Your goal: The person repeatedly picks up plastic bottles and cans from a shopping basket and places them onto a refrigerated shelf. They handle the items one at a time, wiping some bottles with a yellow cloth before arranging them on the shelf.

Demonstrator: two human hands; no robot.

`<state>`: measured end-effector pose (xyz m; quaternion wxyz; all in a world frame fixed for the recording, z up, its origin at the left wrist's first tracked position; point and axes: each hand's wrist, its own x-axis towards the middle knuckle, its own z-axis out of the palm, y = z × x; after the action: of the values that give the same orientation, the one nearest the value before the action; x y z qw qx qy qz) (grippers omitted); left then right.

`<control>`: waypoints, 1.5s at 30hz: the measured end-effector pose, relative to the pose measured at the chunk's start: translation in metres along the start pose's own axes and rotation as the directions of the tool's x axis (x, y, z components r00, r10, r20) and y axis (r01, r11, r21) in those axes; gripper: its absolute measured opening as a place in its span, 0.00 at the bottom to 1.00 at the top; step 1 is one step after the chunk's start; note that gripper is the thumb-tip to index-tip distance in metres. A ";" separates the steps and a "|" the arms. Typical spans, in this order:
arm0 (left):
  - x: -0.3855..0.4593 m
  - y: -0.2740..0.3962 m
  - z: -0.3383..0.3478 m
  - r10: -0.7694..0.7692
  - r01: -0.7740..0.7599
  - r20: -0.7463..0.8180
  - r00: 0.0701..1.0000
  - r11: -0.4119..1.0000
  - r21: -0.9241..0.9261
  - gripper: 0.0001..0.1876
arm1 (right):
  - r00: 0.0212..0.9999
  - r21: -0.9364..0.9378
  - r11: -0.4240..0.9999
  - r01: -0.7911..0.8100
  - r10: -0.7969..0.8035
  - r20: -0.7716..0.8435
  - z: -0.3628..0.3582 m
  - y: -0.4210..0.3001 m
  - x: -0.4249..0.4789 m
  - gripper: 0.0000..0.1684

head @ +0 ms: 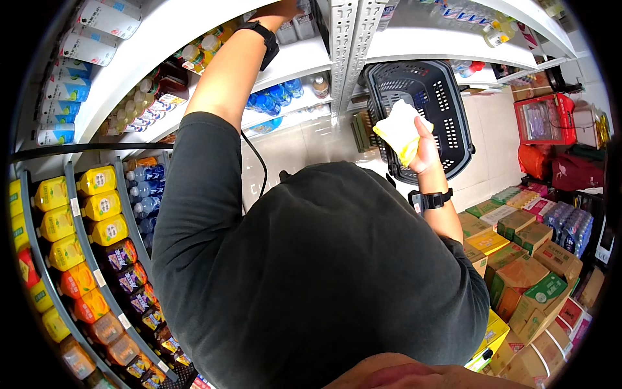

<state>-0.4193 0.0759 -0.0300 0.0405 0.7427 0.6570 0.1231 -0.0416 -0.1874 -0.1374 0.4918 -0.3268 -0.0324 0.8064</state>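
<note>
My right hand (426,150) grips a folded white and yellow cloth (399,127). Just beneath it, a dark grey plastic shopping basket (454,167) with slotted walls stands by the shelving. My left arm stretches up onto a white shelf (311,56), and my left hand (279,9) is partly cut off at the top edge of the view. Beside that hand are bottles with grey-white contents (303,25); whether its fingers touch or hold one is hidden. Yellow drink bottles (211,44) line the same shelf on the near side of my wrist.
A perforated metal upright (344,53) divides the shelf bays. Blue-capped water bottles (277,95) occupy a lower shelf. Racks of yellow drink bottles (99,180) run along the left. Stacked cardboard cartons (520,282) fill the right side, with a red box (544,119) beyond. A black cable (257,155) hangs near my left side.
</note>
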 end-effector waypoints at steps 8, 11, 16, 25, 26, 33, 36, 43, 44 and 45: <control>-0.075 -0.001 -0.023 -0.037 0.000 -0.145 0.989 0.969 -0.247 0.36 | 1.000 -0.002 1.000 -0.021 0.021 0.009 0.009 0.014 0.006 0.30; -0.139 -0.037 0.014 -0.077 -0.123 -0.216 0.973 0.619 -0.776 0.26 | 0.999 -0.028 0.999 -0.041 0.041 0.002 0.016 0.024 0.010 0.29; -0.282 -0.091 0.054 -0.185 0.213 0.161 0.969 0.306 -0.928 0.11 | 0.995 -0.050 0.996 -0.077 0.074 -0.063 0.019 0.046 0.018 0.26; -0.344 -0.154 0.063 -0.494 0.383 0.330 0.804 0.005 -0.924 0.05 | 0.987 -0.072 0.990 -0.124 0.116 -0.109 0.053 0.082 0.030 0.26; -0.341 -0.153 0.061 -0.494 0.375 0.331 0.804 -0.011 -0.927 0.05 | 0.987 -0.080 0.989 -0.125 0.115 -0.116 0.057 0.085 0.031 0.26; -0.325 -0.141 0.066 -0.333 0.393 0.334 0.882 0.127 -0.911 0.08 | 0.976 -0.058 0.996 -0.070 0.056 -0.209 0.042 0.106 0.015 0.26; -0.325 -0.138 0.093 -0.270 0.476 0.426 0.864 0.159 -0.865 0.08 | 0.964 -0.011 1.000 -0.002 -0.001 -0.266 0.032 0.106 -0.015 0.25; -0.252 -0.072 0.111 0.085 0.499 0.538 0.839 0.275 -0.822 0.08 | 0.865 0.101 0.945 0.310 -0.237 -0.443 -0.021 0.083 -0.084 0.25; -0.233 -0.056 0.116 0.148 0.456 0.511 0.847 0.292 -0.840 0.08 | 0.848 0.108 0.928 0.357 -0.274 -0.453 -0.023 0.077 -0.094 0.26; -0.214 -0.035 0.111 0.210 0.411 0.484 0.850 0.310 -0.857 0.08 | 0.829 0.117 0.902 0.415 -0.322 -0.457 -0.031 0.072 -0.103 0.27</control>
<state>-0.4496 -0.1189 -0.1731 0.6474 0.5334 0.4685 0.2773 -0.0491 -0.3166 -0.1380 0.6655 -0.4287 0.0990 0.6029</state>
